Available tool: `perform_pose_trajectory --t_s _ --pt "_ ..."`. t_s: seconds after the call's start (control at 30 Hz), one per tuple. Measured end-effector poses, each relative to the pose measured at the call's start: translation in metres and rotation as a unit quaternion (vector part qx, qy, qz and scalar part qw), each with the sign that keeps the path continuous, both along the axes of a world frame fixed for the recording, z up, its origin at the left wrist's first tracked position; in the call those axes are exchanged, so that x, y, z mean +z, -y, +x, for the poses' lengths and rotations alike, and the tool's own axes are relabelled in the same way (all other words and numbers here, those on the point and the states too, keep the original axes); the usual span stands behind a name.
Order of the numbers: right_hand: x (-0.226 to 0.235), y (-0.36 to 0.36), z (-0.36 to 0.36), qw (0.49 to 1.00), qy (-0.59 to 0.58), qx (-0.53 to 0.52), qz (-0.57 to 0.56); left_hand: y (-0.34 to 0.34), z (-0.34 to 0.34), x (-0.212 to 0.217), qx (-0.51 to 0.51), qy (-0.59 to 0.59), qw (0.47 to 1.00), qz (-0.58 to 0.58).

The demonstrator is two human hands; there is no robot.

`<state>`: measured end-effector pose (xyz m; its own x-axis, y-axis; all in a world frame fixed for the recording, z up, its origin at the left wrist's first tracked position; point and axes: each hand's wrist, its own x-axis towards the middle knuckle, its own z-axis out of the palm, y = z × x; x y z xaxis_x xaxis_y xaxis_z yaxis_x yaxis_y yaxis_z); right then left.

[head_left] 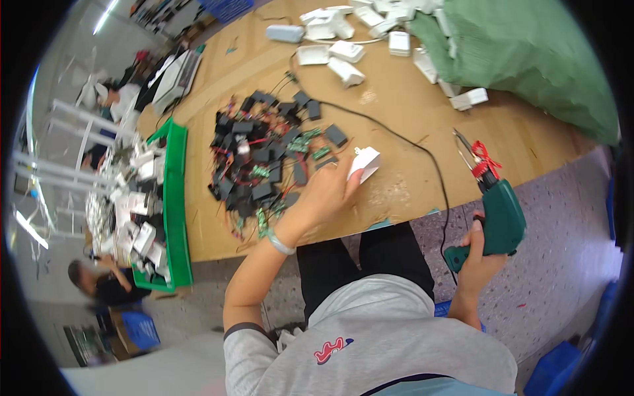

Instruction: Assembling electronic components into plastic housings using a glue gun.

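Note:
Over the front of the table, my left hand [325, 193] is closed on a small white plastic casing [367, 165], gripping its left side. Just left of that hand lies a heap of small black blocks [263, 155], mixed with green circuit boards [304, 140] and thin coloured wires. My right hand [481, 269] is wrapped round the handle of a dark green soldering gun [503, 221], held past the table's front edge at the right. The gun's metal tip points up and to the left, with red wire wound near its base. The casing and the tip are apart.
White casings [347, 53] are piled at the far side, spilling from a green sack [522, 59]. A black cord [403, 137] crosses the cardboard-covered table [389, 109]. A green crate [175, 204] of white parts stands left. Other people sit beyond it.

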<state>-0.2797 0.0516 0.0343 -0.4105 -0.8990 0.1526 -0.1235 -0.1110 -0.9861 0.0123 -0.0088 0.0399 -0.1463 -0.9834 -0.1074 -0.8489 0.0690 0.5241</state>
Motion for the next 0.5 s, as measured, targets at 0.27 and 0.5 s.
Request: perform_pose_trajectory --t_s 0.27,0.5 --pt "0.011 0.005 0.044 0.981 0.001 0.193 -0.008 -0.015 0.029 -0.03 -0.034 0.028 0.988 -0.147" --pt "0.005 -0.024 0.054 0.991 -0.028 0.127 -0.017 -0.028 0.04 -0.02 -0.01 0.011 0.973 -0.23"
